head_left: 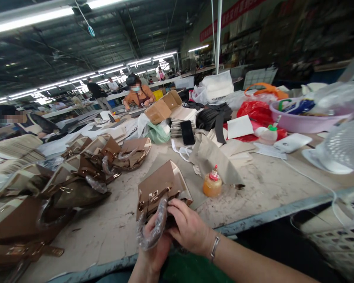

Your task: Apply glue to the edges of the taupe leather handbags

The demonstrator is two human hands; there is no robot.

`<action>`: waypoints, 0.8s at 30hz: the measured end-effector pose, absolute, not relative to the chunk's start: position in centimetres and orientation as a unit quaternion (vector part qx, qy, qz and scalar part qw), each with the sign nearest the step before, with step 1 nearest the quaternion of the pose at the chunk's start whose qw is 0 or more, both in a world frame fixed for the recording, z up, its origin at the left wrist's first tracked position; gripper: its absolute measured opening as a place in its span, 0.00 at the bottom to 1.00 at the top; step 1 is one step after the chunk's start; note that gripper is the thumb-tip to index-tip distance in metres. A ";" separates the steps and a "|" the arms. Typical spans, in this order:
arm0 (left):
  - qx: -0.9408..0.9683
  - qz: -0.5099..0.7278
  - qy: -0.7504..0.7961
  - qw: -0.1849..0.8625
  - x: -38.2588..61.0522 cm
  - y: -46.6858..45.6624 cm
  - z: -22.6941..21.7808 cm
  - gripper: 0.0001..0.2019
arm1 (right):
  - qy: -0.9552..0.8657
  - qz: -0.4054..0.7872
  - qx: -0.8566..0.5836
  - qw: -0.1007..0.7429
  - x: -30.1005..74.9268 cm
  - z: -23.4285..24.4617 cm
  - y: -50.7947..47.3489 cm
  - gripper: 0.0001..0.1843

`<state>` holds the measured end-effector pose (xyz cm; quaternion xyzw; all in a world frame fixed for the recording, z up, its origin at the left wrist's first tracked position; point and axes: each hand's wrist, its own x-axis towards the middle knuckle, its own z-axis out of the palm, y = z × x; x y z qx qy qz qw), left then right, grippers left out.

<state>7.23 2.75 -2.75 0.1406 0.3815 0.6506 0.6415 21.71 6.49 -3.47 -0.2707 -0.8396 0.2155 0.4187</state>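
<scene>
Brown bag [156,184]: It is standing just below the middle of the frame, with its plastic-wrapped handle [162,222] hanging in front.
Left hand [157,245]: It is showing through the handle's loop; its fingertips are hiding, so I am having no way to tell how tightly they are closing.
Right hand [191,228]: Its fingers are bending nearly together, pinching the bag's near side.
Handle step: I am guessing both hands are working near the handle's end; the next move is needing a steady bag.
Amber jar [211,188]: It is holding orange-yellow stuff, right of the bag.
Pink tub [306,124]: It is holding a dark blue packet [302,106], upper right.
</scene>
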 end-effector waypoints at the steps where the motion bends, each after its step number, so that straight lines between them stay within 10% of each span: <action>1: 0.134 0.652 0.372 0.647 7.3 2.7 -2.6 0.14 | -0.837 0.228 -0.265 0.422 21.7 -3.3 6.6 0.30; 7: 0.130 0.624 0.329 0.697 7.1 2.7 -1.4 0.15 | -0.853 0.235 -0.262 0.384 22.1 -2.4 7.4 0.41; 16: 0.241 0.420 0.439 0.756 6.3 2.3 0.0 0.22 | -0.786 0.328 -0.329 0.408 22.4 -3.2 9.3 0.21; 19: 0.356 0.386 0.592 0.612 4.9 1.6 0.6 0.26 | -0.760 0.342 -0.335 0.440 22.6 -2.5 10.1 0.19; 24: 0.690 0.430 0.582 0.033 4.0 1.4 -0.2 0.03 | -0.744 0.346 -0.342 0.458 23.1 -1.5 11.0 0.19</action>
